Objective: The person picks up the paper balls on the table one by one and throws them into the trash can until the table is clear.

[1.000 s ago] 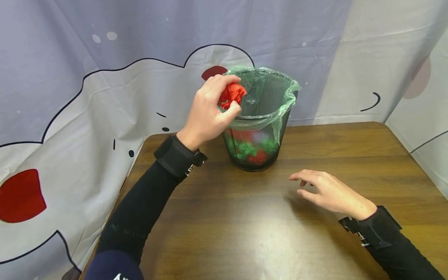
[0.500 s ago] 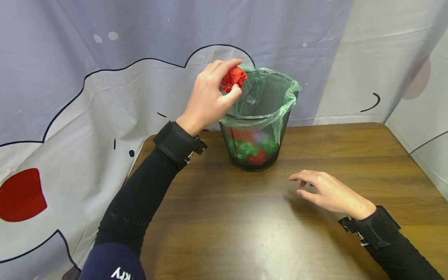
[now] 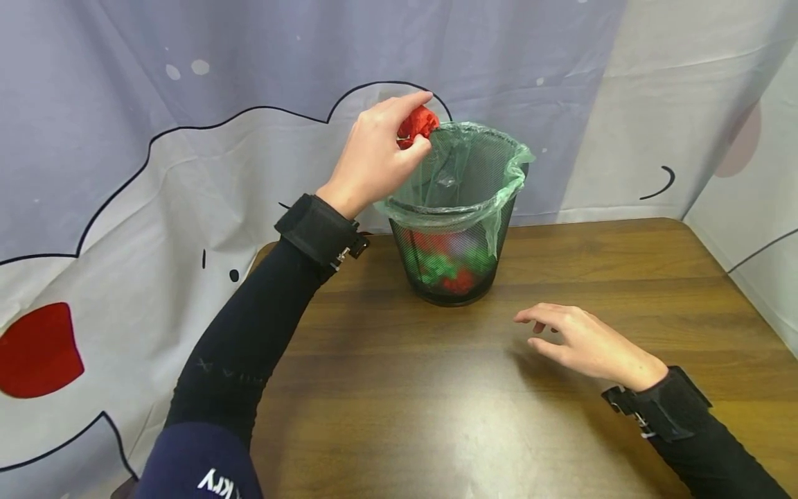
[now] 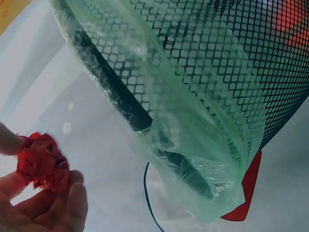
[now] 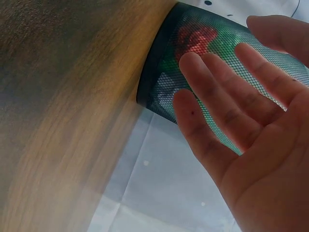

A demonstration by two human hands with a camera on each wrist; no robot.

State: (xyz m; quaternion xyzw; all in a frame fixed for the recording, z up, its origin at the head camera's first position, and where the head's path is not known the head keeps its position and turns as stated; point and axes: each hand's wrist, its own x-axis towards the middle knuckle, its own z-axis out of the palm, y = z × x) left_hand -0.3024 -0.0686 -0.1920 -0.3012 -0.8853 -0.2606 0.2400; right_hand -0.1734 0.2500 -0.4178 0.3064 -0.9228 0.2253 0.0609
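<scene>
My left hand [image 3: 377, 156] pinches a crumpled ball of red paper [image 3: 419, 123] between thumb and fingers, up by the left rim of a black mesh wastebasket [image 3: 451, 281]. In the left wrist view the paper ball [image 4: 42, 162] is apart from the basket's rim. A thin green bag [image 3: 508, 181] lines the basket and folds over its edge. Through the mesh show red, green and whitish crumpled pieces [image 3: 458, 267] at the bottom. My right hand [image 3: 589, 344] hovers low over the table in front of the basket, fingers loosely bent and holding nothing.
The basket stands near the back of a brown wooden table [image 3: 399, 388]. Behind it hangs a pale printed curtain [image 3: 249, 166], which also runs along the left side. Another pale cloth [image 3: 757, 208] borders the table on the right.
My left hand has risen with the red paper ball, from in front of the basket's left rim to above it. The right hand has stayed in place.
</scene>
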